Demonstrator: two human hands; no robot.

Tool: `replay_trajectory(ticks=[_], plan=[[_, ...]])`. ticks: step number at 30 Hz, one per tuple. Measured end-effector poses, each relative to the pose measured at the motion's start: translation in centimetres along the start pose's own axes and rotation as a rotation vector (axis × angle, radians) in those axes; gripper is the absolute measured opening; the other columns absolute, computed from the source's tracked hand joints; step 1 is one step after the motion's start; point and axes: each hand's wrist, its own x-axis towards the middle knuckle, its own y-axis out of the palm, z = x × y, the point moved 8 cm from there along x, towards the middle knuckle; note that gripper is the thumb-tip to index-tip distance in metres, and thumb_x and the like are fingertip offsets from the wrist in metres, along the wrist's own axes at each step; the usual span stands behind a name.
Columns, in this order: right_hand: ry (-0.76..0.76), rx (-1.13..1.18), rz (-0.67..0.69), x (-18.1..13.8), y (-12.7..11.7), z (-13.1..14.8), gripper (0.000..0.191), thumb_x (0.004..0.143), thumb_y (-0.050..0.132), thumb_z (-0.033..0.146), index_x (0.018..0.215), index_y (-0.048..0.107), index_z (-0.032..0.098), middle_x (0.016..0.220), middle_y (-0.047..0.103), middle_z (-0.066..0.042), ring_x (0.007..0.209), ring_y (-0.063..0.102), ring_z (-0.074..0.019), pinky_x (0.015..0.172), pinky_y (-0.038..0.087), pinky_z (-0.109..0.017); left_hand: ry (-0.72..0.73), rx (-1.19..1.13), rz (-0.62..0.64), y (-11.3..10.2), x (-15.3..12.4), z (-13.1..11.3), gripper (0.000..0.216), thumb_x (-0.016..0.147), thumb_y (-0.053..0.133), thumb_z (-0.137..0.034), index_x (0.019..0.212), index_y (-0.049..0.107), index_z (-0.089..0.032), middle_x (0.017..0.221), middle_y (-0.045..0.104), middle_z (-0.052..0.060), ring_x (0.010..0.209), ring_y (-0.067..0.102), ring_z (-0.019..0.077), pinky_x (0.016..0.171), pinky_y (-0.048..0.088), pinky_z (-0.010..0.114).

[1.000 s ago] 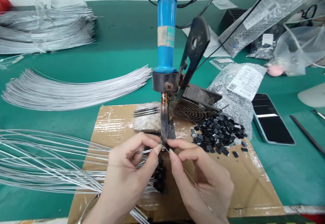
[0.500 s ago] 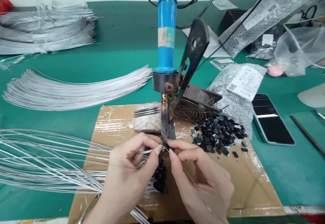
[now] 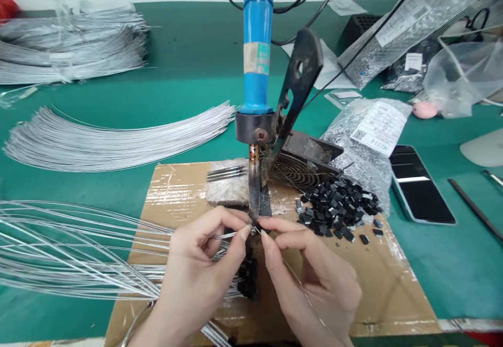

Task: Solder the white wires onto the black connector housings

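My left hand pinches the end of a grey wire between thumb and forefinger. Facing it, my right hand is closed on a thin solder wire, which trails down across the palm. A small black piece shows by the right fingertips; whether they grip it too, I cannot tell. Between both hands the tip of a blue-handled soldering iron points down, touching or nearly touching the work. Beneath my left hand lie grey wires with black connectors at their ends.
A heap of black connectors lies right on the cardboard, before a fan. Behind the iron tip sits a pad with thin rods. Wire bundles lie left; a phone and plastic bags are right.
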Motion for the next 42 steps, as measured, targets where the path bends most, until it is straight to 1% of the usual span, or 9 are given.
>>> replay_trajectory(ticks=[6,13,20,27,34,36,39,40,42], plan=[[-0.001,-0.004,-0.001,0.0,0.1,-0.1,0.023,0.088,0.070,-0.002,0.090,0.070,0.021,0.103,0.083,-0.001,0.092,0.080,-0.0100,0.088,0.060,-0.016,0.012,-0.003,-0.001,-0.1,0.0,-0.2,0.016,0.087,0.071,-0.010,0.078,0.075,-0.022,0.083,0.079,-0.001,0.069,0.072,0.0101,0.062,0.055,0.013],[-0.047,-0.078,-0.022,0.0,-0.1,0.4,0.022,0.086,0.072,-0.002,0.088,0.071,0.020,0.102,0.084,0.000,0.089,0.080,-0.0084,0.085,0.060,-0.014,0.044,0.012,-0.006,-0.2,-0.3,-0.2,0.018,0.087,0.070,-0.010,0.078,0.075,-0.024,0.082,0.079,-0.003,0.066,0.071,0.0090,0.059,0.054,0.011],[0.000,-0.049,-0.013,-0.2,0.0,0.1,0.019,0.087,0.071,0.000,0.085,0.070,0.020,0.103,0.084,0.001,0.087,0.080,-0.0073,0.083,0.059,-0.013,-0.008,-0.048,-0.008,-0.1,0.0,0.6,0.017,0.085,0.072,-0.012,0.077,0.075,-0.026,0.080,0.078,-0.005,0.070,0.074,0.0097,0.063,0.057,0.011],[0.086,-0.060,0.003,0.0,-0.1,-0.6,0.019,0.090,0.072,0.005,0.081,0.066,0.021,0.103,0.083,0.004,0.085,0.078,-0.0055,0.085,0.057,-0.012,-0.065,-0.019,0.003,0.0,0.1,1.1,0.012,0.083,0.073,-0.017,0.074,0.073,-0.025,0.073,0.077,-0.004,0.056,0.065,0.0101,0.049,0.048,0.015],[0.153,0.008,0.042,-0.1,0.1,-1.0,0.019,0.093,0.070,0.010,0.080,0.063,0.022,0.107,0.081,0.002,0.094,0.078,-0.0099,0.085,0.057,-0.017,-0.064,0.015,0.025,0.1,0.2,1.4,0.012,0.085,0.072,-0.021,0.074,0.071,-0.024,0.070,0.075,-0.002,0.059,0.063,0.0122,0.053,0.049,0.019],[0.236,0.001,-0.034,-0.2,-0.9,-1.7,0.014,0.096,0.070,0.015,0.085,0.065,0.023,0.097,0.079,0.003,0.087,0.076,-0.0101,0.080,0.056,-0.019,-0.056,0.069,0.031,-0.1,0.0,1.6,0.012,0.088,0.071,-0.024,0.076,0.071,-0.024,0.075,0.077,-0.001,0.058,0.062,0.0128,0.051,0.047,0.020],[0.337,0.000,-0.207,-0.3,-3.8,-2.9,0.014,0.103,0.066,0.024,0.089,0.067,0.023,0.067,0.064,0.007,0.060,0.063,-0.0084,0.058,0.049,-0.019,-0.020,0.197,0.042,-0.6,-0.5,2.0,0.013,0.093,0.069,-0.028,0.080,0.072,-0.024,0.086,0.079,0.001,0.051,0.055,0.0111,0.044,0.039,0.022],[0.322,0.058,-0.240,-0.2,-4.8,-3.2,0.023,0.105,0.064,0.027,0.083,0.068,0.022,0.063,0.059,0.006,0.057,0.059,-0.0088,0.054,0.046,-0.020,0.007,0.240,0.042,-0.9,-0.7,2.0,0.014,0.094,0.068,-0.028,0.080,0.072,-0.025,0.087,0.079,0.001,0.048,0.051,0.0102,0.042,0.037,0.023],[0.366,0.236,-0.241,-0.2,-6.3,-4.6,0.030,0.105,0.061,0.034,0.081,0.073,0.020,0.069,0.062,0.002,0.063,0.062,-0.0115,0.058,0.049,-0.023,0.082,0.302,0.044,-1.3,-1.0,2.0,0.015,0.094,0.068,-0.025,0.079,0.072,-0.025,0.084,0.078,-0.001,0.049,0.051,0.0105,0.046,0.042,0.024]])
